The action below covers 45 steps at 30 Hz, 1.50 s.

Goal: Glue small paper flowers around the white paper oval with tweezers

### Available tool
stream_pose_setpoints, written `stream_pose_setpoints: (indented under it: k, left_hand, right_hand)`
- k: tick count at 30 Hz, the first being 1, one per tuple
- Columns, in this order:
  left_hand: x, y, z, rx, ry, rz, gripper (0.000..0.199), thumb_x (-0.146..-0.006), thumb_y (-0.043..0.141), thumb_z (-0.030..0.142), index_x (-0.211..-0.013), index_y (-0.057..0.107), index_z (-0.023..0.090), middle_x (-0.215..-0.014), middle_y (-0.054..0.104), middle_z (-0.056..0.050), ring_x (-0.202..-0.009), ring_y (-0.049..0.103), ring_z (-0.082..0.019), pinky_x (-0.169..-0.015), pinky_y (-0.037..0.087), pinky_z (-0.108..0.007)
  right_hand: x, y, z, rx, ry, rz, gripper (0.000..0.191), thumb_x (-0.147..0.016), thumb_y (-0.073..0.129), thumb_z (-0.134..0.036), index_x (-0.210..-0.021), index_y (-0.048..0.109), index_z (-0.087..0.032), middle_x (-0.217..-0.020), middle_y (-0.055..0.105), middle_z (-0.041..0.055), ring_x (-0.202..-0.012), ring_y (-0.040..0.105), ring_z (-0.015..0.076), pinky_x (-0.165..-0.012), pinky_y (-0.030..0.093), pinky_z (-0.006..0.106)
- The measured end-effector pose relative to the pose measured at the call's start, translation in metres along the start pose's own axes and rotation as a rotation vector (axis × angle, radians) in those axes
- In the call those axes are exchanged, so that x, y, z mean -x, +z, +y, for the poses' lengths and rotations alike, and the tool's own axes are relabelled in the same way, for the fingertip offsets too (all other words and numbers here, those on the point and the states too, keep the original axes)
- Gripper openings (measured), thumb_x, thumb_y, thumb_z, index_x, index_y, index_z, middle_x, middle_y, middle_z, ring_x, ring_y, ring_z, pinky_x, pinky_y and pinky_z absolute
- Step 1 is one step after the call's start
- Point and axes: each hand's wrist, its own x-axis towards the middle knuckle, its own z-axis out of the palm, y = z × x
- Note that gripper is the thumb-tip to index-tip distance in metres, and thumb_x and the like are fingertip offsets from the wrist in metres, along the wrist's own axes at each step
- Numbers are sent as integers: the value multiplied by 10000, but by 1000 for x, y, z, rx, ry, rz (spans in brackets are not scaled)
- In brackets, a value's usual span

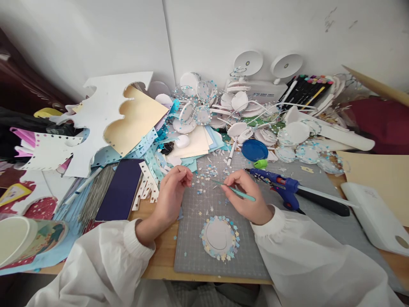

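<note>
Right hand (250,207) pinches mint tweezers (246,196), tips near scattered paper stars (211,171) on gray cutting mat (191,253). Left hand (171,192) opposite, fingers curled; can't tell if gripping anything. White disc (220,234) edged with blue and cream stars lies flat on mat, nearer the person, between forearms. Blue glue gun (289,192) right of right hand; blue round lid (254,150) beyond. Dark rectangular phone-like slab (119,189) left of left hand, on wooden surface (156,266). Star-trimmed white pieces (204,91) heaped by wall (204,34).
</note>
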Motion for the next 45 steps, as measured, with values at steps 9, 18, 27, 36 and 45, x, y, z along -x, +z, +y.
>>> stream_pose_setpoints:
  k: [9,18,27,36,45]
  left_hand:
    - [7,7,1,-540,88,-169,138,-844,615,289,-887,634,159,-840,582,-32,-744,527,-137,-686,413,-255]
    - [8,7,0,-598,231,-317,110,-886,573,228,-819,638,169,-792,602,-35,-758,533,-145,-690,416,-268]
    - [5,2,-3,-573,260,-366,78,-882,575,172,-848,645,172,-816,623,-37,-788,554,-142,-725,431,-267]
    - [6,6,0,-569,225,-385,113,-891,571,225,-854,663,170,-803,618,-47,-779,563,-152,-723,448,-277]
    - [7,4,-2,-583,210,-377,112,-893,569,228,-851,659,176,-827,633,-49,-799,572,-154,-735,451,-272]
  right_hand:
    - [4,-12,-17,-262,-44,76,176,-859,553,-102,-852,427,-224,-785,532,6,-642,500,119,-567,405,255]
    - [6,-15,-22,-232,-171,-26,218,-833,535,-32,-852,433,-224,-759,519,6,-662,503,137,-600,401,288]
    - [7,-16,-22,-344,-90,28,177,-859,531,-74,-872,438,-225,-768,502,4,-680,496,135,-592,405,275]
    - [5,-16,-19,-435,0,-36,147,-879,557,-173,-870,425,-237,-755,496,-4,-640,477,137,-552,406,272]
    - [7,-16,-19,-430,-1,-49,136,-894,539,-176,-863,422,-240,-736,489,-10,-641,483,138,-553,404,271]
